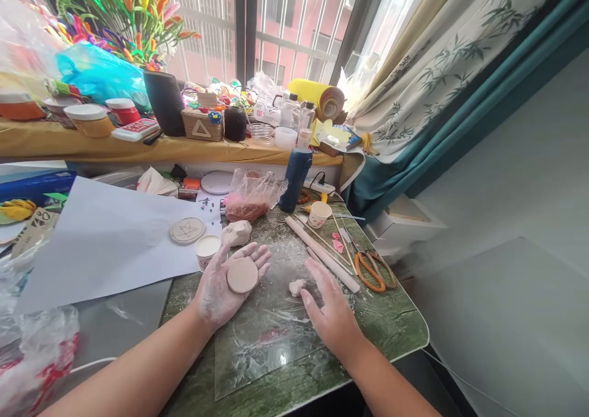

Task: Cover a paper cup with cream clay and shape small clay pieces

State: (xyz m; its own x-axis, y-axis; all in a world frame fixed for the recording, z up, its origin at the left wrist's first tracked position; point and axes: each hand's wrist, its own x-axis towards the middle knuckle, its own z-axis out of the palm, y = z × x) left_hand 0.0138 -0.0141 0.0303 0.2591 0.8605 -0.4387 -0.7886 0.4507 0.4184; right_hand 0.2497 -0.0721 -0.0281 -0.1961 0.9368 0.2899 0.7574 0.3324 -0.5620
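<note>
My left hand (215, 294) is turned palm up, dusted with white powder. A flat round disc of pale clay (242, 275) rests on its palm, fingers stretched out beneath. To the right, my right hand (330, 311) hovers over the table with its fingers apart. Near its thumb and fingertips sits a small lump of pale clay (297, 287); I cannot tell whether they touch. Both are above a clear sheet (257, 355) smeared with white powder. Beyond my left hand are a bigger clay lump (237, 233) and a paper cup of white powder (208, 245).
A clay disc with a star pattern (187, 230) lies on white paper (115, 239). To the right are a rolling pin (322, 254), thin sticks, a paper cup (319, 214) and orange-handled scissors (370, 273). A dark blue bottle (297, 181) stands behind, below a crowded windowsill.
</note>
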